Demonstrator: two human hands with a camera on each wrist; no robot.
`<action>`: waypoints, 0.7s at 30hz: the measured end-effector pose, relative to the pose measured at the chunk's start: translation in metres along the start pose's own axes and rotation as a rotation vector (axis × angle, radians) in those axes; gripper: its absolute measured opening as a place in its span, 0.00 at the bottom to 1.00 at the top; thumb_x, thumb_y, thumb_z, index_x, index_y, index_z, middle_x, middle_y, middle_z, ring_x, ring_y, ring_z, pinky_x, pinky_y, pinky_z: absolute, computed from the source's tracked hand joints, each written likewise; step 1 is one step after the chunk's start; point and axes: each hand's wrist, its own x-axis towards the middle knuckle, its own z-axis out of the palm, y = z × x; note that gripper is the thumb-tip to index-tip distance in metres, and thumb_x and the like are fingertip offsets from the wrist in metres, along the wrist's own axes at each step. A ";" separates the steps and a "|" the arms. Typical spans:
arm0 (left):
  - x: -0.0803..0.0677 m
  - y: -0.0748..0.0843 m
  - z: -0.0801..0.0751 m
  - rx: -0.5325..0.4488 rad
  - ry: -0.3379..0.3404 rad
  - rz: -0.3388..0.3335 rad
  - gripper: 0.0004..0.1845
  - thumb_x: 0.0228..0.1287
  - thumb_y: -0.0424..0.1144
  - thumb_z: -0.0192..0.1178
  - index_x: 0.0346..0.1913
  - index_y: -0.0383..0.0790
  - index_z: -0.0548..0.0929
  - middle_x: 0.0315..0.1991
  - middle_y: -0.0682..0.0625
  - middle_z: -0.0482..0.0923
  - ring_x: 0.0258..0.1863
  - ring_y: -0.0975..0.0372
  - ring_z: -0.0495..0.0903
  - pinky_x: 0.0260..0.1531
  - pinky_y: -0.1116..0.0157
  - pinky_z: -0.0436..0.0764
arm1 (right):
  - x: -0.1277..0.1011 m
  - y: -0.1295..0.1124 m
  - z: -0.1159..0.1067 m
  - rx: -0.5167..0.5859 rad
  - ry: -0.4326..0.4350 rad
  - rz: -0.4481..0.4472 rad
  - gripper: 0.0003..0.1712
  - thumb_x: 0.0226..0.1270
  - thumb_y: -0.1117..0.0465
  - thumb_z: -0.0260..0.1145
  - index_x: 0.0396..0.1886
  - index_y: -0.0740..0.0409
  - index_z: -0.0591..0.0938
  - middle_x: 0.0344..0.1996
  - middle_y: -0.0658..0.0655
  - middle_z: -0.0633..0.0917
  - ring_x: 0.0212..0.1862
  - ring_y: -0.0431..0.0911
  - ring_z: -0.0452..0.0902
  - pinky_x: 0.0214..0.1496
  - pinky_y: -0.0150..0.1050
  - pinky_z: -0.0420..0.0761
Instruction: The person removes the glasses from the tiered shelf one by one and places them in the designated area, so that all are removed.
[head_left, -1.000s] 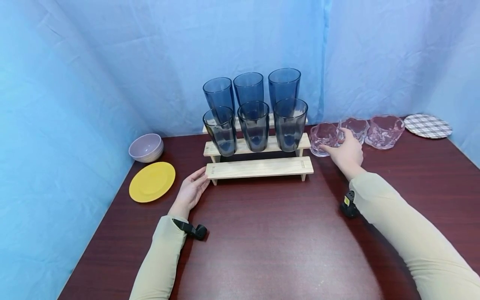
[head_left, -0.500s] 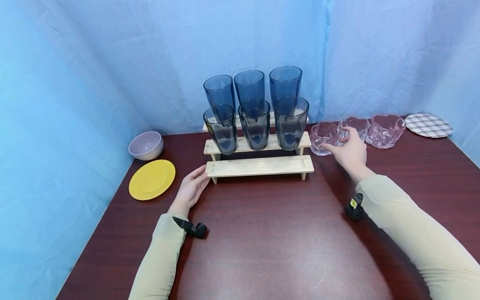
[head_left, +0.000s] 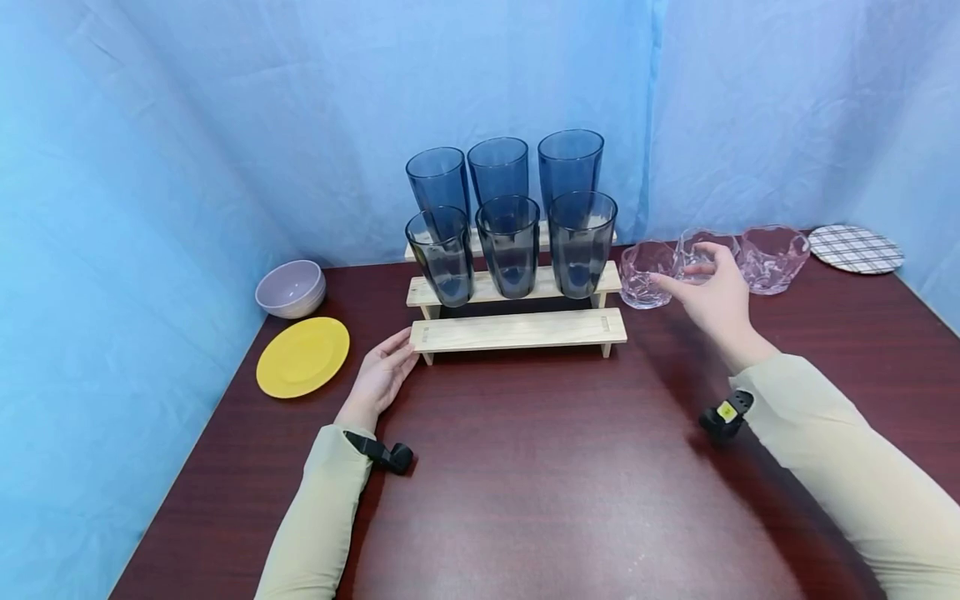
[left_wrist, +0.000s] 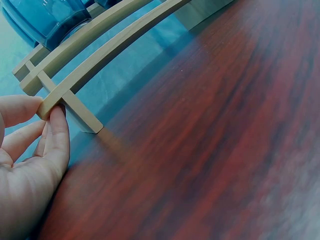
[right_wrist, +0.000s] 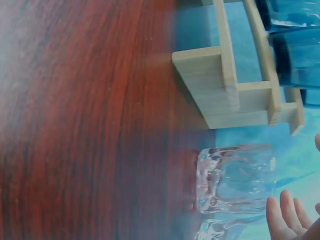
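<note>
A three-step wooden rack (head_left: 517, 331) carries tall blue-grey glasses (head_left: 510, 258) on its middle and upper steps; its lowest step is bare. At that step's left end, my left hand (head_left: 378, 379) pinches the wood; the left wrist view shows the thumb (left_wrist: 20, 109) and a finger (left_wrist: 59, 132) on either side of the step's corner. My right hand (head_left: 716, 304) hovers in front of short wavy glasses, its thumb and fingers spread and holding nothing. Nearest it are a pinkish glass (head_left: 642, 283) and a clear glass (head_left: 693, 242), which the fingers partly cover in the head view.
Another pinkish glass (head_left: 772, 262) stands right of the hand, beside a checked round mat (head_left: 857, 249). On the left are a lilac bowl (head_left: 291, 290) and a yellow plate (head_left: 302, 357). Blue curtains enclose the dark red table (head_left: 525, 467).
My right hand has drawn off rightward from the left pinkish glass, and its fingers have spread apart. That glass stays beside the rack. The left hand keeps its hold on the step.
</note>
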 end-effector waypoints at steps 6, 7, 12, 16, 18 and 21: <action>-0.001 0.001 0.000 -0.014 0.010 -0.012 0.28 0.71 0.27 0.45 0.72 0.34 0.55 0.72 0.41 0.55 0.49 0.70 0.75 0.47 0.76 0.75 | -0.003 -0.008 -0.004 -0.005 -0.043 0.005 0.50 0.56 0.43 0.69 0.71 0.58 0.57 0.55 0.65 0.74 0.45 0.39 0.73 0.34 0.19 0.70; -0.001 0.001 0.001 -0.016 0.009 -0.013 0.28 0.71 0.27 0.45 0.72 0.33 0.55 0.72 0.41 0.55 0.49 0.70 0.75 0.47 0.76 0.75 | -0.004 -0.009 -0.005 -0.002 -0.051 0.003 0.50 0.56 0.42 0.69 0.71 0.58 0.57 0.55 0.65 0.74 0.47 0.42 0.74 0.35 0.19 0.70; -0.001 0.001 0.001 -0.014 0.007 -0.011 0.28 0.71 0.26 0.44 0.72 0.33 0.55 0.72 0.41 0.55 0.47 0.71 0.75 0.46 0.77 0.76 | -0.006 -0.018 -0.007 0.029 -0.094 -0.013 0.52 0.55 0.42 0.69 0.72 0.57 0.55 0.57 0.65 0.72 0.51 0.46 0.73 0.36 0.19 0.71; 0.000 0.000 0.001 -0.015 0.008 -0.010 0.28 0.71 0.26 0.44 0.72 0.33 0.56 0.72 0.41 0.55 0.46 0.71 0.76 0.45 0.77 0.76 | -0.008 -0.024 -0.007 0.045 -0.118 -0.033 0.53 0.55 0.43 0.70 0.73 0.56 0.54 0.57 0.65 0.72 0.52 0.48 0.73 0.35 0.20 0.71; 0.000 0.000 0.001 -0.013 0.007 -0.009 0.28 0.71 0.26 0.44 0.72 0.33 0.56 0.72 0.41 0.55 0.47 0.71 0.76 0.45 0.77 0.76 | -0.008 -0.027 -0.006 0.045 -0.133 -0.043 0.54 0.54 0.43 0.71 0.73 0.55 0.53 0.58 0.65 0.71 0.54 0.50 0.73 0.36 0.22 0.72; 0.000 0.001 0.001 -0.025 0.013 -0.012 0.28 0.71 0.26 0.45 0.72 0.33 0.56 0.71 0.41 0.56 0.47 0.70 0.76 0.45 0.76 0.76 | -0.009 -0.032 -0.005 0.050 -0.161 -0.051 0.56 0.54 0.43 0.71 0.74 0.54 0.51 0.59 0.66 0.71 0.57 0.55 0.72 0.43 0.32 0.75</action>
